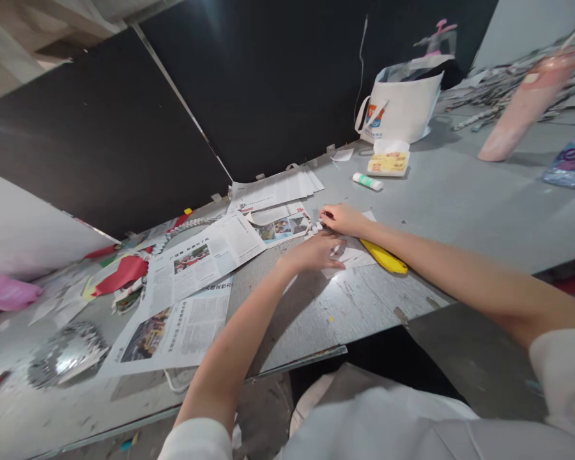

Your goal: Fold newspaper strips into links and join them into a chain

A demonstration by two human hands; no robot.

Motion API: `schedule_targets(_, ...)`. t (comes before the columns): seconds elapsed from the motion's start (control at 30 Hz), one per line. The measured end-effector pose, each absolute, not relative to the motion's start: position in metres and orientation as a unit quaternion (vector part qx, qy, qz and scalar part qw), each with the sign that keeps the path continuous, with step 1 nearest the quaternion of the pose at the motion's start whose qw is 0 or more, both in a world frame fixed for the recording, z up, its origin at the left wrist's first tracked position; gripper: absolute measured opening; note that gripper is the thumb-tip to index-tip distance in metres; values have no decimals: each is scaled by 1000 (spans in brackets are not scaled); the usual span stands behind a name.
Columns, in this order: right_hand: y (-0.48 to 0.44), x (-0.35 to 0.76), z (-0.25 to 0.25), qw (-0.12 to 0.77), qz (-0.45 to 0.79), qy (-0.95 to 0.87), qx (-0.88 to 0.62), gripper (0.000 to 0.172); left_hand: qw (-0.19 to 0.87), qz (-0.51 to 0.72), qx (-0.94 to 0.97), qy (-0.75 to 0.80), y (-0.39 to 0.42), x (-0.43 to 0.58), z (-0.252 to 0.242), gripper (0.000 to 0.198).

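In the head view my left hand lies low over a sheet of printed paper, its fingers spread apart. Just beyond it, my right hand is closed, with the fingers curled and their tips pointing left. Small folded white paper pieces sit beside the fingertips of both hands. What the right fingers pinch, if anything, is too small to make out. A yellow utility knife rests on the paper's right side, partly beneath my right forearm.
Newspaper sheets spread to the left, near a red paper piece and a coiled folded-paper ring. Further back stand a glue stick, a tissue pack, a white bag and a pink bottle.
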State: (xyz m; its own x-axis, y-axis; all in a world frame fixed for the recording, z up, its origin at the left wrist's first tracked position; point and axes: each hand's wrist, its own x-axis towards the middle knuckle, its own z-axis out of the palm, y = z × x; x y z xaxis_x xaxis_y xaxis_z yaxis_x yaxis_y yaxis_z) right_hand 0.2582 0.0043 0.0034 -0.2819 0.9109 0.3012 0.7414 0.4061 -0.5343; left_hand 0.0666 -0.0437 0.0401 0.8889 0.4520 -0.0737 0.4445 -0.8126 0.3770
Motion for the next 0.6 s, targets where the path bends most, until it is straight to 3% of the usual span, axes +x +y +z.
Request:
schedule_targets(0.4,8,259,-3,293,142,-789,-522,29,158,22,964,212,-44,67,39,35)
schedule_targets(0.6,8,259,-3,292,148,-789,-520,30,160,28,962,219,-44,67,40,52)
